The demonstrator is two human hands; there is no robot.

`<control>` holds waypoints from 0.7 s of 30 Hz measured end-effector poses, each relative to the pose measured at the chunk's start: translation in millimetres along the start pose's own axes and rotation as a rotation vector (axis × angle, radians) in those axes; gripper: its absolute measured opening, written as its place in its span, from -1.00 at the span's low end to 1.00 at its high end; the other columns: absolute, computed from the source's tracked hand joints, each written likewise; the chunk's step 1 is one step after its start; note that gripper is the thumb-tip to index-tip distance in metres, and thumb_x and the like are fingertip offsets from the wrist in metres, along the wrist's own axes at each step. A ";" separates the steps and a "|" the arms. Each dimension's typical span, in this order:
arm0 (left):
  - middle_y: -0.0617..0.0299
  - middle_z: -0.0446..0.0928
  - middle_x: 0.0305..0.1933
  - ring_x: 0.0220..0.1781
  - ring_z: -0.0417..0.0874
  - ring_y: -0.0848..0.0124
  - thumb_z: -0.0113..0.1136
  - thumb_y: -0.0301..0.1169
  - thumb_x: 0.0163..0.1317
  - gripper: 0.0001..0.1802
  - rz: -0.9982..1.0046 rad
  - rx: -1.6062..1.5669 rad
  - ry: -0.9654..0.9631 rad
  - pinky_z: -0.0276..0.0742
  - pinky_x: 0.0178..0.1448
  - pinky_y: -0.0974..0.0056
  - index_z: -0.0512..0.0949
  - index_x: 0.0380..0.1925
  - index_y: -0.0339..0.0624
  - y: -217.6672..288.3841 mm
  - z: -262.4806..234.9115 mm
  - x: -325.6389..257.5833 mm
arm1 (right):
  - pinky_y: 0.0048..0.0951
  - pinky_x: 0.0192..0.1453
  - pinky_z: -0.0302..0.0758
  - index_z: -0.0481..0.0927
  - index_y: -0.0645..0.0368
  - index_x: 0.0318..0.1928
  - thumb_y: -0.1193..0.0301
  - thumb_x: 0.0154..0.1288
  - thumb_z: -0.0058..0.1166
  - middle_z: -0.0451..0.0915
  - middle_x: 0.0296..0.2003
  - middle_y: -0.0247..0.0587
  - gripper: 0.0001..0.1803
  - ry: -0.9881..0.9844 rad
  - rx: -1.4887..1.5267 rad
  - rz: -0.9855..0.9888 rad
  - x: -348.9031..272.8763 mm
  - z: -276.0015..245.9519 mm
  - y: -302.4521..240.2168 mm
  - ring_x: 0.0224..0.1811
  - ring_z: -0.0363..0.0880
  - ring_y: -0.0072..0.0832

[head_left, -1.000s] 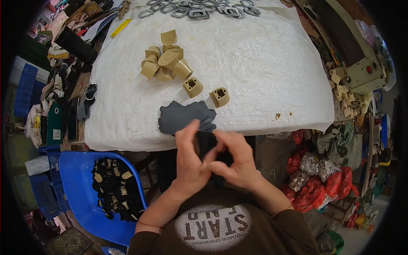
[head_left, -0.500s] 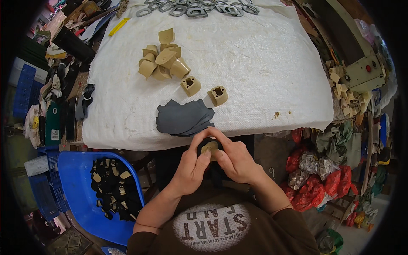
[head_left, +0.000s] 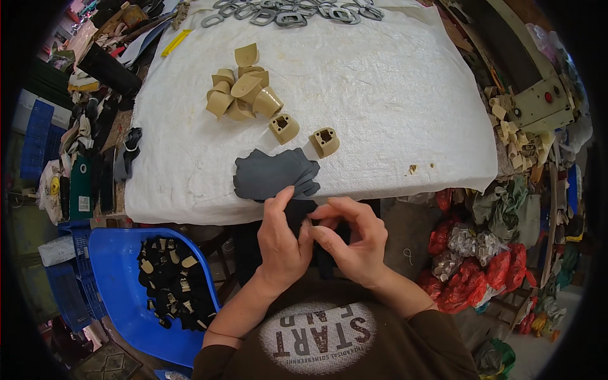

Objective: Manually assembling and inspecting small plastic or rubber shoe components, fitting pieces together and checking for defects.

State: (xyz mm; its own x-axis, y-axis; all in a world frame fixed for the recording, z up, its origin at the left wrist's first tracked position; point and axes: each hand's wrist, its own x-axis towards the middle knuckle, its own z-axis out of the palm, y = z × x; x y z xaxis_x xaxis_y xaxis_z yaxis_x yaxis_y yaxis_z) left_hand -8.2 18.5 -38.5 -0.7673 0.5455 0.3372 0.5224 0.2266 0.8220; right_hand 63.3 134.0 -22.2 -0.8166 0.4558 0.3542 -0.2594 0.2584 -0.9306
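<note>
Both hands, left hand [head_left: 282, 237] and right hand [head_left: 354, 244], pinch one dark piece [head_left: 303, 215]; tan heels [head_left: 250, 92] on the counter [head_left: 380, 95] remain uncovered.

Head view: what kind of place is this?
Likely a small shoe-making workshop. Tan plastic heel blocks are piled on the white padded table, dark cut pieces lie at its near edge, and a blue tub holds finished black-covered heels. Both hands work a black piece.

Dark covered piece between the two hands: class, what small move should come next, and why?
Probably keep pressing the dark piece smooth: left hand and right hand pinch it together below the table edge, so it seems unfinished.
</note>
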 end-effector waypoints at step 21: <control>0.07 0.49 -0.29 -0.27 0.55 0.36 -0.06 -0.38 0.24 -0.53 -0.285 -0.604 -0.434 0.43 -0.13 0.33 0.23 0.13 -0.34 11.9 -23.3 3.6 | -0.44 -0.01 0.38 0.54 0.25 -0.16 0.48 0.22 0.00 0.45 -0.08 -0.14 -0.80 -0.146 0.066 -0.011 32.4 -23.2 -2.5 -0.09 0.42 -0.39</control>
State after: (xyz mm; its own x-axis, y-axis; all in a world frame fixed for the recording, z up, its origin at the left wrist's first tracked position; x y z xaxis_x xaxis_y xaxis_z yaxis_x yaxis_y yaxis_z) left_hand -13.3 4.4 -16.7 -0.5629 0.8260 -0.0306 -0.0599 -0.0038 0.9982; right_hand 49.5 167.9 -6.2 -0.8787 0.3233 0.3511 -0.2976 0.2040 -0.9326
